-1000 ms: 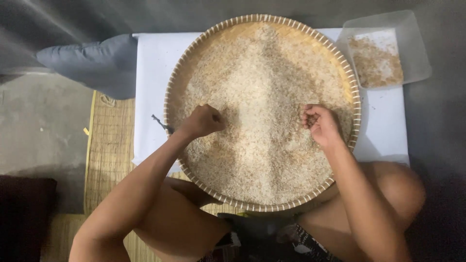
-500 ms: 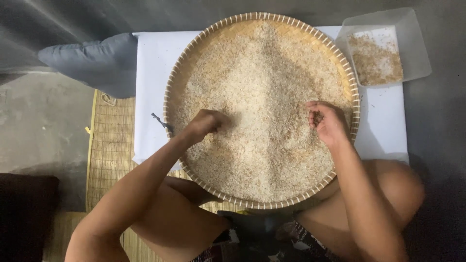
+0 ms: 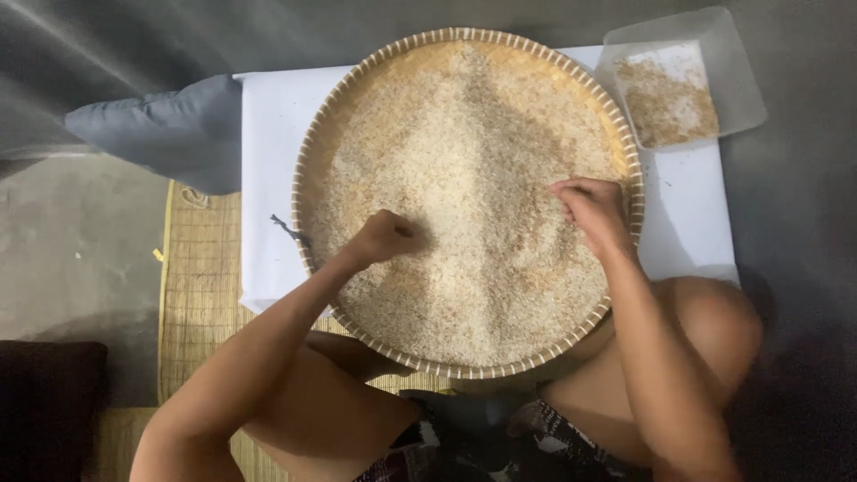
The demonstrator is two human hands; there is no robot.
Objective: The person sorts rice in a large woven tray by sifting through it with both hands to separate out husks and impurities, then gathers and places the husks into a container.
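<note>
A white cloth [image 3: 268, 178] covers the floor in front of you, with a woven straw mat [image 3: 201, 286] at its left. On the cloth sits 1 round woven tray [image 3: 308, 178] heaped with pale rice [image 3: 473, 178]. At far right stands 1 clear plastic tub [image 3: 741, 80] of browner grain. Your left hand [image 3: 384, 236] is curled loosely on the rice; your right hand [image 3: 589, 210] pinches grains, fingers bunched.

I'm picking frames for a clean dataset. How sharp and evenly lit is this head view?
Head view: soft overall; grain in the woven tray blends into a smooth texture. Left hand and right hand are slightly smeared. Light is dim and even, without glare; corners fall dark, and the white cloth is brightest.
</note>
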